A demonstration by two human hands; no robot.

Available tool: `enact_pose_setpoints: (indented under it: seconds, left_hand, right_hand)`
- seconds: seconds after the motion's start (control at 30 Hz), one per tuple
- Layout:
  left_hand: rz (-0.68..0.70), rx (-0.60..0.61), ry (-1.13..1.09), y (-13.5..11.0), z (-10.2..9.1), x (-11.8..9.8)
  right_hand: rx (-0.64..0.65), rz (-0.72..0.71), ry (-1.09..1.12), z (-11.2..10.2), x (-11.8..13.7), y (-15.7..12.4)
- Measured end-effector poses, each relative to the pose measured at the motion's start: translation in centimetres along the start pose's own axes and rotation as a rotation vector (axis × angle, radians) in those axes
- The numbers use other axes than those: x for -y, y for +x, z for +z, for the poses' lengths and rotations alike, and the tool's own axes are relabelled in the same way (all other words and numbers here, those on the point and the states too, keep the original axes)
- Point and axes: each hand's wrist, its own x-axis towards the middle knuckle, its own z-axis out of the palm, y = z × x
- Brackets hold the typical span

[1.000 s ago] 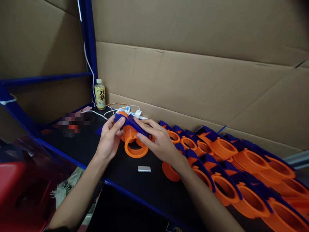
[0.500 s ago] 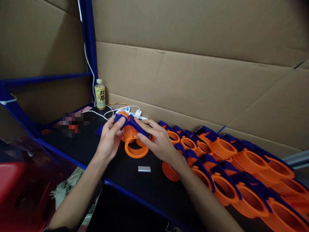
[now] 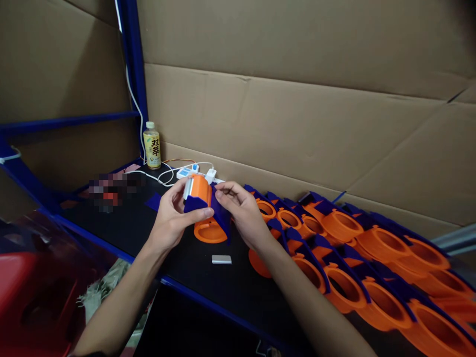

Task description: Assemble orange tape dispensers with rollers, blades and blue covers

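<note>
Above the black table, my left hand (image 3: 171, 218) grips an orange and blue tape dispenser (image 3: 203, 194), thumb across its blue side. A serrated metal blade (image 3: 189, 188) shows along the dispenser's upper left edge, and its orange ring hangs below. My right hand (image 3: 243, 213) pinches the upper right edge of the blue side plate between thumb and forefinger; the fingertips are partly hidden. On the table below lies a small silver-grey rectangular piece (image 3: 221, 259), apart from both hands.
Rows of similar orange and blue dispensers (image 3: 345, 287) cover the right side. Behind the hands are a white power strip (image 3: 186, 172) with cables and a yellow-labelled bottle (image 3: 152, 146). Cardboard (image 3: 278, 114) walls the back. A red plastic object (image 3: 18, 297) stands at lower left.
The tape dispenser has been turned, so its metal blade and blue side now show. My left thumb has shifted lower across it, and my right fingers have drawn into a pinch at its edge.
</note>
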Motion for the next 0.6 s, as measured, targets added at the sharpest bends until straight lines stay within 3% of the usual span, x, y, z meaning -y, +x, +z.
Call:
enact_pose_setpoints:
  seconds: [0.13, 0.23, 0.4, 0.6]
  left_hand:
    - [0.016, 0.064, 0.046, -0.4, -0.1, -0.3]
    - [0.042, 0.056, 0.078, -0.5, -0.1, -0.8]
    - [0.128, 0.022, 0.158, -0.6, 0.0, -1.3]
    - [0.148, 0.07, 0.214, -0.6, -0.1, -1.6]
  right_hand:
    - [0.02, 0.064, 0.125, -0.1, 0.0, -0.2]
    - [0.034, 0.08, 0.102, -0.2, 0.5, -0.3]
    - [0.012, -0.028, -0.072, -0.3, 1.4, -0.5]
    - [0.017, -0.021, -0.002, -0.4, 0.9, -0.5]
